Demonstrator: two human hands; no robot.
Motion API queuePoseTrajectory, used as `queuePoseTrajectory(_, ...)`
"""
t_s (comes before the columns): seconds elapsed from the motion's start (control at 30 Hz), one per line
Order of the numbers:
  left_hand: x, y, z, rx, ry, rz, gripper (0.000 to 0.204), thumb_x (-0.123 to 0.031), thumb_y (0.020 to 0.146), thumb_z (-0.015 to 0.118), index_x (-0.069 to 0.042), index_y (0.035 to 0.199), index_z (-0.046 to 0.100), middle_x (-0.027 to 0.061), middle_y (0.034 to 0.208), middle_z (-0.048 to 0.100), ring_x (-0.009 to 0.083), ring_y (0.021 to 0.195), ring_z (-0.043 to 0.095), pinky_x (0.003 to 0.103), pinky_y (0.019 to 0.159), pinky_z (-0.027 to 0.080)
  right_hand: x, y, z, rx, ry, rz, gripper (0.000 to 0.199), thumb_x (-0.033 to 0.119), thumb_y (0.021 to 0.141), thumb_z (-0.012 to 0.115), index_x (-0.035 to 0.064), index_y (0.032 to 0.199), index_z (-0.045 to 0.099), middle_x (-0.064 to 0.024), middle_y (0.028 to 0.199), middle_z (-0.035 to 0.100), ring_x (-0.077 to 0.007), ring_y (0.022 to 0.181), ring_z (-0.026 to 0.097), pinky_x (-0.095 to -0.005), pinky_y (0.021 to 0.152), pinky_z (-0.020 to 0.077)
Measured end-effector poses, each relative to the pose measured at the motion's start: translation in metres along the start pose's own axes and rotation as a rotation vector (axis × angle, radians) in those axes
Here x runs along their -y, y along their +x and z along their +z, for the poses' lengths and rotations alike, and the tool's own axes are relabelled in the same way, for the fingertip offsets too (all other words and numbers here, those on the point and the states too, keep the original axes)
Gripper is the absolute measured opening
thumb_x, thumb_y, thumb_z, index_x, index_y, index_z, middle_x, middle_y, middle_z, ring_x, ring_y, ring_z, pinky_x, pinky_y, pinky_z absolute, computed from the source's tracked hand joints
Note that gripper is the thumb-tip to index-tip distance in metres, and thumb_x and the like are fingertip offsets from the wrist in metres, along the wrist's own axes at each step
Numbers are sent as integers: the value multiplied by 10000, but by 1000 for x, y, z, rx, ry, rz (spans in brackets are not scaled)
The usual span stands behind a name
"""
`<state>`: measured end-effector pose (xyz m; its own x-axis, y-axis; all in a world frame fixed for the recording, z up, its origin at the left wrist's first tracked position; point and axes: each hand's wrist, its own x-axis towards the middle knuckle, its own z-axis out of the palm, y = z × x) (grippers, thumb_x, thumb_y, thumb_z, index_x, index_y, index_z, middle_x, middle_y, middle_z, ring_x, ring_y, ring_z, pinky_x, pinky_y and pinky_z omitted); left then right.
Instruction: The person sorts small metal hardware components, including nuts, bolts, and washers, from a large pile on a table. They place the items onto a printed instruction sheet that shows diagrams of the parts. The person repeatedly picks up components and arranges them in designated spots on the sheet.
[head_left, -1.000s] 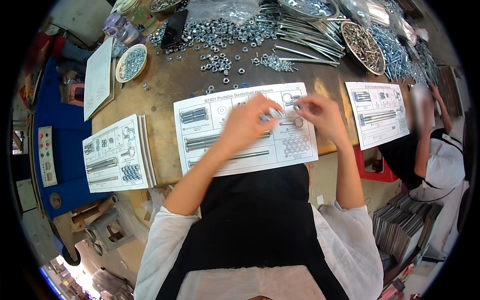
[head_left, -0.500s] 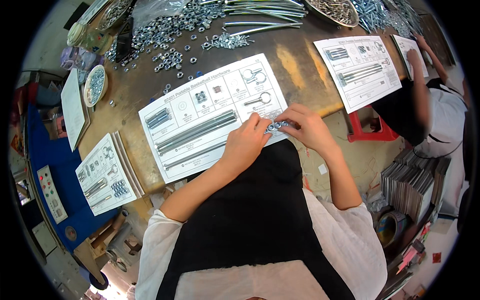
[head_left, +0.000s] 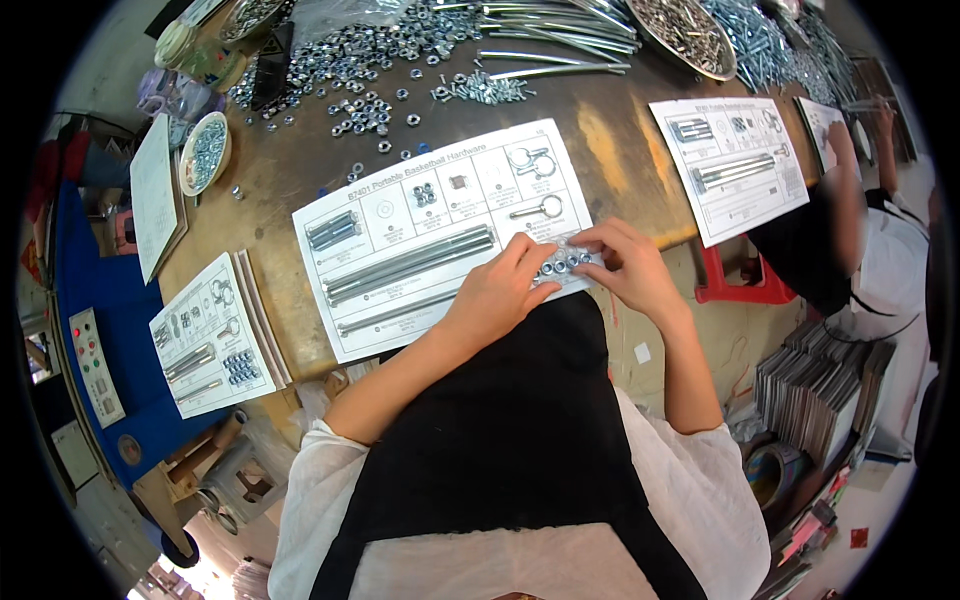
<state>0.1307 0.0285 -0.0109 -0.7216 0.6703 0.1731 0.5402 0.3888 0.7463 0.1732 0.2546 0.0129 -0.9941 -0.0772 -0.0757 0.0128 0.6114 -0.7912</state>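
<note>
A small cluster of hex nuts (head_left: pixel 564 265) lies on the lower right corner of a printed hardware card (head_left: pixel 355 262), which has parts fixed to it. My left hand (head_left: pixel 503 288) reaches in from the left, its thumb and fingers closed round the left end of the nuts. From the other side, my right hand (head_left: pixel 632 268) holds the right end between thumb and fingers. Long metal rods (head_left: pixel 400 268) and a group of shorter bolts (head_left: pixel 332 232) sit on the same card. A ring pin (head_left: pixel 540 208) is above the nuts.
Loose nuts (head_left: pixel 365 112), small screws (head_left: pixel 485 88) and long rods (head_left: pixel 560 68) cover the far table. A bowl of small parts (head_left: pixel 205 152) is at left, beside stacked cards (head_left: pixel 215 340). Another card (head_left: pixel 725 165) lies at right, near a co-worker (head_left: pixel 880 240) and a red stool (head_left: pixel 740 280).
The view has shifted slightly. My hands have moved a little apart, and more of the nuts shows between them. Both hands stay at the card's lower right corner.
</note>
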Motion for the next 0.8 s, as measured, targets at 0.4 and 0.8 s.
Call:
queuePoseTrajectory(0.4, 174, 70, -130, -506, 288, -328, 128, -122, 880, 719, -29, 967, 711, 138, 846, 654, 261, 743, 662, 377, 699, 526, 51, 207, 89, -91, -43, -331, 222, 51, 850, 697, 52, 1072, 697, -109, 1005, 672, -267, 851, 678, -364, 788, 547)
queuePoseTrajectory(0.8, 164, 48, -137, -342, 423, -146, 71, -77, 890, 663, -36, 945, 646, 113, 986, 590, 336, 905, 638, 439, 775, 527, 52, 236, 119, -49, 69, -254, 128, 104, 836, 717, 33, 940, 699, -131, 861, 702, -313, 813, 689, -396, 751, 547)
